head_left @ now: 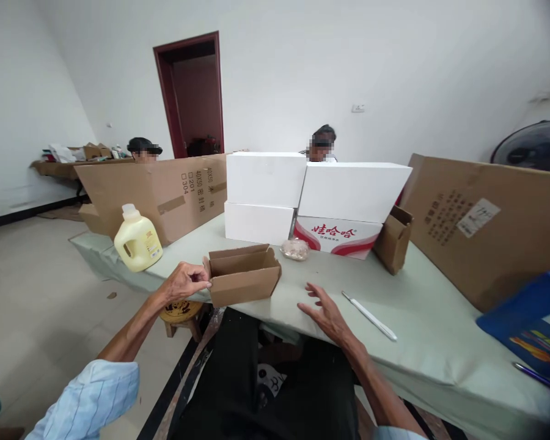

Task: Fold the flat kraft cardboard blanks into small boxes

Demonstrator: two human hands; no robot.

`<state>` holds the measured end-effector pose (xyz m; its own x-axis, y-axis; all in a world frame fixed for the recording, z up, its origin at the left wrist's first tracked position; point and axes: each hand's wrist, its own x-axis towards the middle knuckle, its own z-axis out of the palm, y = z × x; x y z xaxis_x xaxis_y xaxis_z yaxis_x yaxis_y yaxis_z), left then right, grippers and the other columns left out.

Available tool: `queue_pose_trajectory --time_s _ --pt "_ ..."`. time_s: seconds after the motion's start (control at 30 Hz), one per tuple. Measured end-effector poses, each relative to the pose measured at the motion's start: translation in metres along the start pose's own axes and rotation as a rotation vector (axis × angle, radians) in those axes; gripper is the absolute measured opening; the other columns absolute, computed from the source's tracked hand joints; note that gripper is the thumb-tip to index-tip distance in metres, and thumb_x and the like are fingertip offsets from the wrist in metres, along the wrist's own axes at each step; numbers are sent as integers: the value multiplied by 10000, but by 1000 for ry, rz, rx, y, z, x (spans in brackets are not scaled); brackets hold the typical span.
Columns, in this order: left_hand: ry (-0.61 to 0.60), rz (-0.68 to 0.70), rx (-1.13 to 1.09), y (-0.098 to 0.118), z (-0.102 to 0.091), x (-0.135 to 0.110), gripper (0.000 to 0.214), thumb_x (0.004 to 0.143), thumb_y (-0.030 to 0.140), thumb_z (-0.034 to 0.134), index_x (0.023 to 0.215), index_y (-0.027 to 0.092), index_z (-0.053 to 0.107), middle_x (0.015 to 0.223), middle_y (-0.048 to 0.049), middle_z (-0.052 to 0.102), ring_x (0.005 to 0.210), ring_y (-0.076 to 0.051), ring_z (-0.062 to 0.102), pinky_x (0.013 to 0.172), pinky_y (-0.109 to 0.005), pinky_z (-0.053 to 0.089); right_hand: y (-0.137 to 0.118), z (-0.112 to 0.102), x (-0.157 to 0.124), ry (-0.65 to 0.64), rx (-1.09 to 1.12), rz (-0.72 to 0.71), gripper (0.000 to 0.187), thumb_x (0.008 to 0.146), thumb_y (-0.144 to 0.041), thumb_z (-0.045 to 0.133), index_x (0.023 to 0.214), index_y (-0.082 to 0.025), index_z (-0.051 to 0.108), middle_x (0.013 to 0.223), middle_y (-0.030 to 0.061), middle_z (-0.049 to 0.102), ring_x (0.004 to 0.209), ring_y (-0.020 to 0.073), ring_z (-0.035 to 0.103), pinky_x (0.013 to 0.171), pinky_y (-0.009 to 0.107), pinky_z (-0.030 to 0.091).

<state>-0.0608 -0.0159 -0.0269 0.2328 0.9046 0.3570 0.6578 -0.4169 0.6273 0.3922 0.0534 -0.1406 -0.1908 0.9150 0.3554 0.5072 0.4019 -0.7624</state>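
Note:
A small open cardboard box (244,276) lies on the pale green table (421,330) near its front edge. My left hand (184,282) pinches the box's left end flap, fingers closed on the cardboard. My right hand (326,311) rests flat on the tabletop to the right of the box, fingers spread and holding nothing. A white slim knife-like tool (370,316) lies just right of my right hand. A small clear bag (295,249) of something pale sits behind the box.
White foam boxes (311,189) are stacked at the table's back on a red-and-white carton (337,236). Large cardboard sheets (490,226) stand left and right. A yellow detergent jug (137,241) is at left, a folded brown box (393,238) at right, a blue bin (531,318) at far right. Two people sit behind.

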Motion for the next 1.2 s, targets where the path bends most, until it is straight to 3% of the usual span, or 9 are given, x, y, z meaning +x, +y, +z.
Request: queue_pose_trajectory --time_s 0.13,0.27,0.4,0.5,0.57,0.63,0.73,0.9,1.2 --pt "-63 27 -43 -2 2 -6 231 831 336 730 674 171 691 636 6 647 620 -126 554 618 -234 430 -24 25 4 -168 169 -52 1039 774 -634 852 1637 -302 378 1640 175 464 1441 380 505 1149 574 445" --pt "-55 12 -83 -7 0 -3 271 832 384 735 669 177 669 632 9 616 631 -134 539 620 -246 426 -36 38 20 -232 246 -55 1203 748 -621 890 1704 -315 227 1751 181 271 1536 400 390 1195 595 385" --pt "19 -1 -111 -15 6 4 228 837 404 722 767 194 673 658 19 597 668 -146 532 660 -267 434 -45 51 39 -277 311 -63 1162 751 -634 885 1690 -309 282 1701 152 382 1510 404 410 1189 588 398" --pt "97 -20 -187 -27 22 5 353 823 412 752 1128 246 684 709 43 585 693 -159 554 710 -293 482 -49 60 43 -310 380 -95 1091 753 -657 877 1649 -284 378 1606 134 513 1444 396 478 1183 565 421" --pt "164 -51 -239 -40 35 4 649 770 411 807 1368 289 585 859 17 642 789 -183 616 769 -324 530 -49 64 43 -321 403 -91 1083 744 -667 882 1634 -277 402 1594 136 524 1414 394 503 1178 559 432" --pt "213 -105 -269 -54 48 2 906 700 415 862 1512 314 471 1167 -65 682 1005 -235 674 845 -364 563 -47 65 41 -334 402 -77 1081 732 -663 894 1621 -277 414 1598 139 515 1405 391 508 1178 561 431" --pt "151 -186 -318 -72 63 2 1158 622 454 911 1618 303 341 1593 -181 489 1382 -359 571 999 -448 549 -43 66 40 -355 385 -46 1064 716 -658 905 1592 -272 442 1583 146 521 1404 386 506 1176 561 431" --pt "17 -173 -539 -77 78 8 1188 589 496 930 1599 290 340 1661 -177 436 1532 -384 440 1180 -502 453 -37 69 40 -362 415 -25 1053 719 -681 897 1583 -295 437 1587 139 507 1418 377 503 1159 551 452" --pt "12 -166 -582 -58 93 -4 1029 577 442 960 1428 265 409 1505 -155 551 1424 -367 531 1106 -487 506 -24 69 26 -313 428 -2 1052 733 -620 911 1592 -271 413 1522 126 568 1423 362 500 1199 543 431"
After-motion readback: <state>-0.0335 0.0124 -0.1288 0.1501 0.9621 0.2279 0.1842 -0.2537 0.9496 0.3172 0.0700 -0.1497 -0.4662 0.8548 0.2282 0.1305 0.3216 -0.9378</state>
